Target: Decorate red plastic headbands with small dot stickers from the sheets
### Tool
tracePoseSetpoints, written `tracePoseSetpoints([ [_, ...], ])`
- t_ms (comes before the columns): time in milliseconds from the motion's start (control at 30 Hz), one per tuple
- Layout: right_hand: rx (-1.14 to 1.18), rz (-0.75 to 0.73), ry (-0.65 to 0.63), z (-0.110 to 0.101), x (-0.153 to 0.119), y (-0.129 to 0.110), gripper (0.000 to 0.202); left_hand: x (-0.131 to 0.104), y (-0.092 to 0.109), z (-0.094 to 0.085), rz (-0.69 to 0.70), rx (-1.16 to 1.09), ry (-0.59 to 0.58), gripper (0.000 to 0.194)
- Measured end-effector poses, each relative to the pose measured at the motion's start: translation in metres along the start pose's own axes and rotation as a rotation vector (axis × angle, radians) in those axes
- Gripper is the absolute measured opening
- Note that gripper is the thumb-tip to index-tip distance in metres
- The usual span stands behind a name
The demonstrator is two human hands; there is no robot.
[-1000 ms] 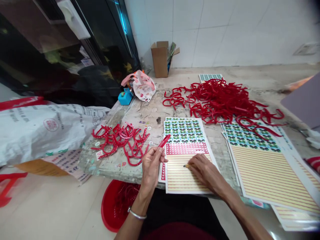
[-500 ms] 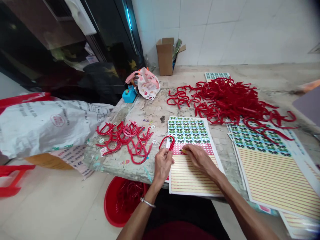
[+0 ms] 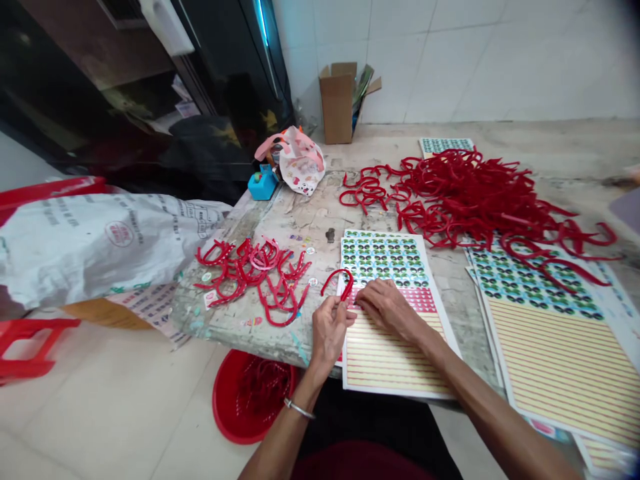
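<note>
My left hand pinches one end of a curved red band at the left edge of a printed sticker sheet. My right hand is closed just right of it, its fingertips low over the pink rows of the sheet; what they hold, if anything, is too small to make out. The sheet has green and blue pictures at the top and yellow striped rows below. A small group of red bands with white marks lies to the left, and a large heap of plain red bands lies at the back right.
More sticker sheets are stacked at the right. A blue tape dispenser, a pink and white bag and an open cardboard box stand at the back. Below the table's front edge is a red basket of bands. A white sack lies left.
My right hand has moved left, closer to the band in my left hand. The small yellowish piece at its fingertips no longer shows. The view has shifted slightly.
</note>
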State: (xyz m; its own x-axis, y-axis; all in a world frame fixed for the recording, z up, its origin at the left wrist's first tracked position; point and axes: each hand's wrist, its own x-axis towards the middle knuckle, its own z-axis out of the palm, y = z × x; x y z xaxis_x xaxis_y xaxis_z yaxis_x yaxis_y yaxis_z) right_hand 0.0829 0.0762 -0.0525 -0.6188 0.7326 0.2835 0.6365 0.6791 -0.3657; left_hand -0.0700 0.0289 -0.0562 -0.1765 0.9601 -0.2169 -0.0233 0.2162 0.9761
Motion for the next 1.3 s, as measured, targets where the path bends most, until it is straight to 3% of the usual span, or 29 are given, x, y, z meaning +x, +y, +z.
tracePoseSetpoints([
  [333, 0.023, -0.008, -0.034, 0.001, 0.006, -0.003, 0.008, 0.001, -0.004, -0.001, 0.018, 0.005, -0.008, 0.024],
  [533, 0.127, 0.043, 0.031, 0.009, 0.008, -0.002, 0.005, 0.002, -0.008, -0.002, 0.023, 0.017, -0.002, 0.023],
  [633, 0.301, 0.100, 0.080, 0.008, 0.004, -0.001, 0.010, 0.002, -0.006, -0.002, 0.022, 0.015, -0.005, 0.022],
  [700, 0.519, 0.214, 0.126, 0.001, 0.000, 0.003, 0.011, 0.002, -0.004, -0.002, 0.019, 0.011, -0.007, 0.022],
  [800, 0.815, 0.419, 0.362, -0.031, -0.009, 0.017, 0.012, 0.002, -0.001, -0.001, 0.009, 0.004, -0.011, 0.024],
  [867, 0.950, 0.468, 0.706, -0.067, -0.019, 0.028, 0.011, 0.002, -0.001, -0.001, 0.000, 0.003, -0.008, 0.024],
  [933, 1.107, 0.379, 1.047, -0.110, -0.032, 0.033, 0.010, 0.002, -0.001, -0.002, -0.009, 0.003, 0.001, 0.023],
  [967, 1.167, 0.297, 1.151, -0.131, -0.039, 0.033, 0.011, 0.002, -0.001, -0.002, -0.013, 0.003, 0.006, 0.023],
  [1033, 1.178, 0.230, 1.225, -0.163, -0.053, 0.029, 0.013, 0.003, 0.000, -0.001, -0.018, 0.001, 0.013, 0.022],
  [1100, 1.090, 0.280, 1.216, -0.177, -0.062, 0.022, 0.011, 0.002, 0.002, -0.001, -0.017, -0.001, 0.016, 0.022],
  [1167, 0.955, 0.371, 1.138, -0.172, -0.064, 0.015, 0.006, -0.001, 0.008, 0.001, -0.020, -0.009, 0.010, 0.022],
  [1233, 0.829, 0.434, 0.949, -0.156, -0.059, 0.007, 0.004, -0.006, 0.020, 0.002, -0.022, -0.034, -0.016, 0.023],
  [1300, 0.718, 0.406, 0.658, -0.139, -0.050, -0.003, 0.009, -0.013, 0.036, 0.004, -0.009, -0.102, -0.067, 0.023],
])
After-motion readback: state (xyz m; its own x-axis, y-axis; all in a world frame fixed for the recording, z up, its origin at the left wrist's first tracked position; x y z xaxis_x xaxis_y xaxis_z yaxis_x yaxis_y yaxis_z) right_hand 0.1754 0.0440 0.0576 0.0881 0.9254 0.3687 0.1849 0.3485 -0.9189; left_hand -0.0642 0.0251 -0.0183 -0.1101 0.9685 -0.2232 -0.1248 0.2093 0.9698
